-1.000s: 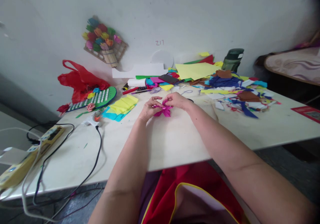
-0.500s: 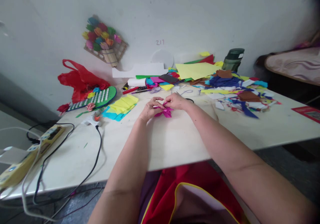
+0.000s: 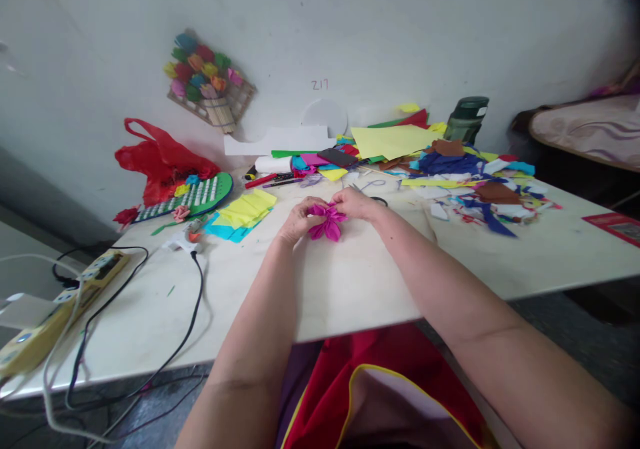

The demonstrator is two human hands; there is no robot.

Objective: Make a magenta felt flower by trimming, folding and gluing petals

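Note:
A magenta paper flower (image 3: pixel 327 224) with several pointed petals is held just above the white table (image 3: pixel 360 289). My left hand (image 3: pixel 300 219) pinches its left side, fingers closed on the petals. From the upper right, my right hand (image 3: pixel 351 203) grips the flower's back edge between thumb and fingers. The petals face me and hide some of the fingertips. Just behind my right hand lie scissors (image 3: pixel 379 201), partly covered by that hand.
Left of my hands are yellow paper sheets (image 3: pixel 247 209), a glue gun (image 3: pixel 187 237) with its cord, and a power strip (image 3: pixel 65 309). Coloured scraps (image 3: pixel 450 163) and a dark green bottle (image 3: pixel 467 121) stand at the back right. A red bag (image 3: pixel 160 162) is at back left.
The magenta flower has been turned and spread, so more of its petals now show toward me. My left fingers have shifted to its left edge, my right fingers to its upper edge.

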